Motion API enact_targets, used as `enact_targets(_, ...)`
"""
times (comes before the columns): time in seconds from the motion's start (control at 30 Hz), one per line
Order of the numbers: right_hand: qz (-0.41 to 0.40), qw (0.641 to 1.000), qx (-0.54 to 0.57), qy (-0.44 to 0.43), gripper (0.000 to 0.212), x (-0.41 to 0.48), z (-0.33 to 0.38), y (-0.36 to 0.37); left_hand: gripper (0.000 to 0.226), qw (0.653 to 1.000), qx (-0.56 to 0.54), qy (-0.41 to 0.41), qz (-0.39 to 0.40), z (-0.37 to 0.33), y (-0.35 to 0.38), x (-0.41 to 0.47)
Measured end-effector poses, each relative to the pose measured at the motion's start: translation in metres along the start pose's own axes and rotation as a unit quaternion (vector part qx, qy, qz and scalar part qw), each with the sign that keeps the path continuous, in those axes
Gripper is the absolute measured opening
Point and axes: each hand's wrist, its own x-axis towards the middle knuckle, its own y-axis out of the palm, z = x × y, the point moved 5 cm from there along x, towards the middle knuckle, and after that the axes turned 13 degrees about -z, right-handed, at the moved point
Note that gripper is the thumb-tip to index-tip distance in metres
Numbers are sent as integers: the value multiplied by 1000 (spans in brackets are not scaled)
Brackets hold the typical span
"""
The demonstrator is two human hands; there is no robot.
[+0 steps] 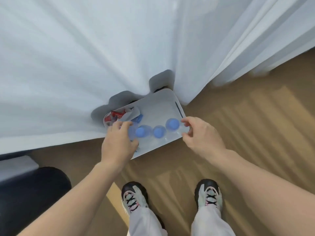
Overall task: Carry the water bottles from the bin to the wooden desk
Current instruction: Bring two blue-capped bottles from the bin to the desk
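1. A white sheet (68, 65) fills everything from 9 to 12 o'clock. A pale curtain (255, 40) hangs at 2 o'clock, above a wood-look floor (247, 133).
2. The bin (158, 106) sits on the floor at 12 o'clock from my shoes (134, 196), pushed against the sheet. There are red wrappers (113, 116) in its 10 o'clock corner.
3. The bottles (159, 132) stand upright along the bin's near wall, in a row running from 9 to 3 o'clock. Their long axes point up at me, so I see mostly blue caps.
4. My left hand (119, 140) is over the bottle at the 9 o'clock end, fingers curved down around it. In the blur I cannot tell whether it grips yet.
5. My right hand (201, 135) holds nothing, with thumb and forefinger apart. It is just beside the rim at the 3 o'clock end, near the last cap.
6. Each hand is nearest its own end of the row, so I judge the next move is a straight-down grasp at the necks.
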Motion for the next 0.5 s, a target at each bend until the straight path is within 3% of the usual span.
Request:
enact_targets(0.1, 17, 994, 1, -111, 49, 20, 37, 55, 67, 999, 49, 6, 0, 29, 27, 27)
enact_targets(0.23, 100, 963, -156, -195, 59, 41, 66, 133, 58, 1000, 29, 13, -1, 54, 52, 37)
enact_targets(0.3, 114, 948, -211, -209, 47, 51, 66, 156, 56, 1000, 0, -12, -26, 59, 54, 39)
enact_targets(0.4, 92, 955, -210, -191, 30, 58, 65, 161, 52, 998, -5, -39, -43, 60, 51, 40)
enact_targets(0.5, 69, 969, -166, -169, 33, 52, 70, 145, 51, 998, -25, -35, -39, 57, 38, 28)
